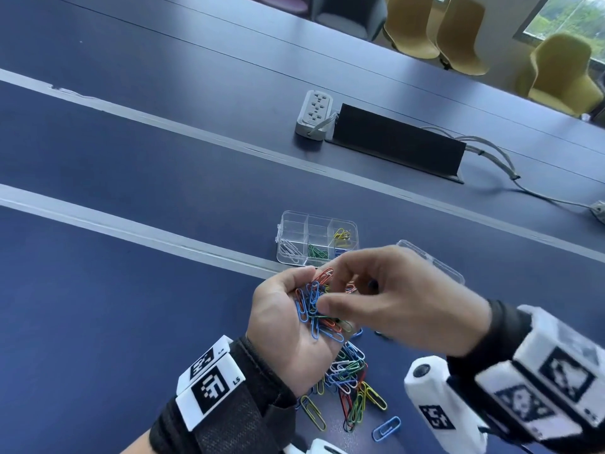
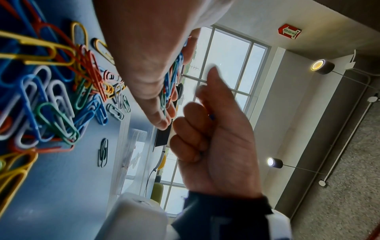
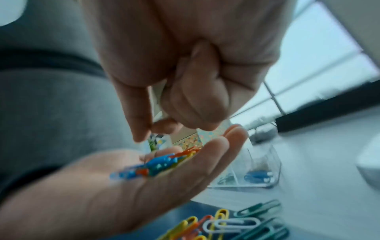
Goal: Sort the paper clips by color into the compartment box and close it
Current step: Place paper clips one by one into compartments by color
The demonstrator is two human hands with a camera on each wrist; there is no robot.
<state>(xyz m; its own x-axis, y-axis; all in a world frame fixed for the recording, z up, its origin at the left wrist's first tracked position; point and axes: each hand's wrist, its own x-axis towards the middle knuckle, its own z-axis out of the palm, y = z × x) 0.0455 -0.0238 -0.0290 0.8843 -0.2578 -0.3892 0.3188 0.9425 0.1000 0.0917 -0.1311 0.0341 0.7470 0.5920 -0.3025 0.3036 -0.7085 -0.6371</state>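
Note:
My left hand [image 1: 284, 326] is held palm up above the blue table with its fingers straight, and it carries a bunch of mixed paper clips [image 1: 314, 306] [image 3: 156, 165]. My right hand [image 1: 360, 290] hovers over that palm with curled fingers, its thumb and forefinger down among the clips. A bit of blue clip [image 2: 211, 116] shows inside its curl. The clear compartment box [image 1: 284, 231] stands open just beyond, with white, green, yellow and blue clips in separate cells. Its lid [image 1: 438, 267] lies back behind my right hand. A loose pile of clips [image 1: 350, 378] lies under my hands.
One blue clip [image 1: 386, 428] lies alone near the front edge. Farther back are a grey power strip [image 1: 313, 113], a raised black cable flap [image 1: 397, 142] and grey cables [image 1: 501, 162]. Yellow chairs [image 1: 458, 34] stand beyond the table.

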